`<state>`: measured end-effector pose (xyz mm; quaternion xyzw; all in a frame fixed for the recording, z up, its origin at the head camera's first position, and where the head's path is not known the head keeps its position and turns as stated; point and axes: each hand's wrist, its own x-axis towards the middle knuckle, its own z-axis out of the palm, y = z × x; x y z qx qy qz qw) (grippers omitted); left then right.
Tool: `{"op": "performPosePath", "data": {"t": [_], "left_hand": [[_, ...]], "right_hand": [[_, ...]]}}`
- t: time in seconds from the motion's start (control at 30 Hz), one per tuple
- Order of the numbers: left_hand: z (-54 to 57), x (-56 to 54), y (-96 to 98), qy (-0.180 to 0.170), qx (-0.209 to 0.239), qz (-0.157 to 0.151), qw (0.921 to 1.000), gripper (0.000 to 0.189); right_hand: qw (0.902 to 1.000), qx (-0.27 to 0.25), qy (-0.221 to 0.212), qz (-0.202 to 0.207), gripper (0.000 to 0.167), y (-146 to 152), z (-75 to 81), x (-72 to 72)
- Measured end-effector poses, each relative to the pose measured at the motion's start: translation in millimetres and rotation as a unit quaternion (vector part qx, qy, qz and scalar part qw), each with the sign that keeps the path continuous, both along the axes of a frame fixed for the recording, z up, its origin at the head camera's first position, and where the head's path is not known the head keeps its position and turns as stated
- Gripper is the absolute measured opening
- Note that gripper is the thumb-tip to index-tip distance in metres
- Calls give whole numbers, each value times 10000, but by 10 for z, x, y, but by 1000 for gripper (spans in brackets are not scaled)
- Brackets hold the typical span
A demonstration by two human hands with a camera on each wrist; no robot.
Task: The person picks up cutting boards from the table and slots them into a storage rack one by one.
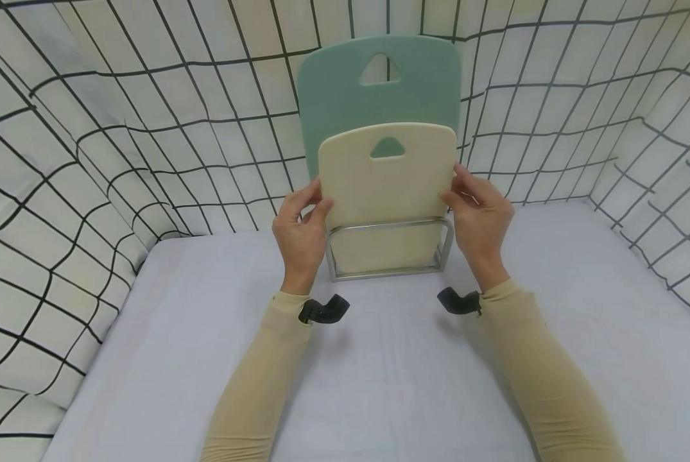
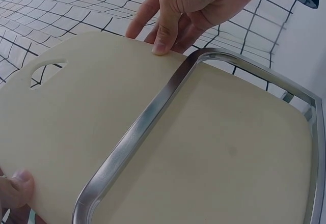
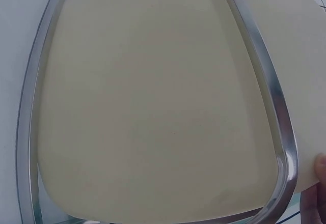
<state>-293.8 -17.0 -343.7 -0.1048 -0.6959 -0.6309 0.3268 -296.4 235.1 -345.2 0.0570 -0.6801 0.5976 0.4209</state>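
Observation:
A cream cutting board (image 1: pixel 388 186) stands upright in a metal rack (image 1: pixel 388 276), its lower part behind the rack's front bar. My left hand (image 1: pixel 304 231) pinches the board's left edge, thumb on the front face and fingers behind. On the opposite edge my right hand (image 1: pixel 480 215) pinches it the same way, just above the bar. In the left wrist view the left hand (image 2: pixel 198 7) grips the edge close to the bent metal bar (image 2: pixel 137 127). Behind the cream board rises a larger green cutting board (image 1: pixel 345 83) with a cut-out handle.
The rack stands on a white table (image 1: pixel 373 378) near its back. Black wire grid panels (image 1: pixel 206 122) over pale backing enclose the table at the left, back and right. A small black device (image 1: pixel 327 309) sits at the left wrist, another black device (image 1: pixel 459 301) at the right.

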Motion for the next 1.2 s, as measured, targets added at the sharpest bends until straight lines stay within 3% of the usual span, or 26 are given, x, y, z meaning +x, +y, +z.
{"op": "performPosePath", "data": {"t": [0.4,1.2], "left_hand": [[-2,-17,-5,11,133,-31,9999,38],[-67,-63,-26,-21,-154,-176,9997,37]], "right_hand": [[10000,27,-32,32,44,-11,-2,3],[9996,240,-174,-35,42,10,-31,-26]]}}
